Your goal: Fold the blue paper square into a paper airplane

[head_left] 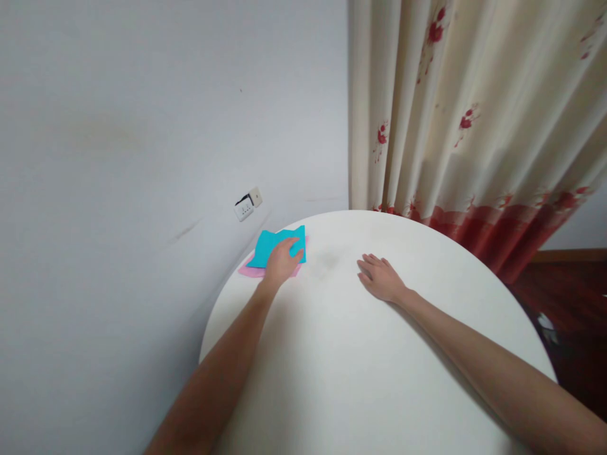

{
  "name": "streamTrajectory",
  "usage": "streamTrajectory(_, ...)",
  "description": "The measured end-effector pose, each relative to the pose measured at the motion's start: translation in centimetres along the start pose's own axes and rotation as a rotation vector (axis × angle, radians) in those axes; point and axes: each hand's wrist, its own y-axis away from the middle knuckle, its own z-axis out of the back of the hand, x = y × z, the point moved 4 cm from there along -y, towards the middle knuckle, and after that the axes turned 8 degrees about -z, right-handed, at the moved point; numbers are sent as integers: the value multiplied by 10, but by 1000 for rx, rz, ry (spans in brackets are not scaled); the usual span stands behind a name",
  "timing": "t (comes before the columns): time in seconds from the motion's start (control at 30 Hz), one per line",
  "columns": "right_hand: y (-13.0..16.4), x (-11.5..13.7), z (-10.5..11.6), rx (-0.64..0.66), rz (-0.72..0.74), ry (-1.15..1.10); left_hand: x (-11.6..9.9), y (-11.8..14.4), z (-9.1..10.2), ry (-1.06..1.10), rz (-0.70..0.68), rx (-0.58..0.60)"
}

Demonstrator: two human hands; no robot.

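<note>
On the round white tabletop [360, 379], the left hand [281, 260] presses flat on a blue cloth [271, 245] lying over a pink cloth [250, 270] at eleven o'clock, fingers spread, gripping nothing. The right hand [382, 278] rests open, palm down, near twelve o'clock.

Soft, even indoor light, fairly bright, no hard source in view. Wall [142, 126] reads flat grey-white with faint smudges. Round white table [360, 379] slightly overexposed, surface detail washed out, a dim grey patch near its far edge. Soft shadows lie under both forearms, the darker one along the right arm. Curtain [474, 107] folds show gentle shading; light seems to filter through the fabric. Wide-angle distortion strong: table rim bows, curtain leans outward at the right edge. Mild softness throughout; floor at the right edge dark and blurred
</note>
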Motion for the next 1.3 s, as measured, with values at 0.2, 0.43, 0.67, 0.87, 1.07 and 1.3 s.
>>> streamTrajectory(0.2,1,0,0,-5,2,-11,48,7,-16,-97,27,159)
streamTrajectory(0.43,1,-1,1,0,0,4,62,17,-32,-93,55,272)
streamTrajectory(0.67,1,0,2,-7,-2,-11,67,16,-36,-88,82,267)
streamTrajectory(0.87,1,-1,1,-15,-3,-15,64,14,-37,-111,124,242)
streamTrajectory(1.07,1,-1,2,-21,8,-14,61,15,-36,-136,145,192)
streamTrajectory(1.3,2,-1,2,-26,8,-12,60,12,-27,-89,121,75)
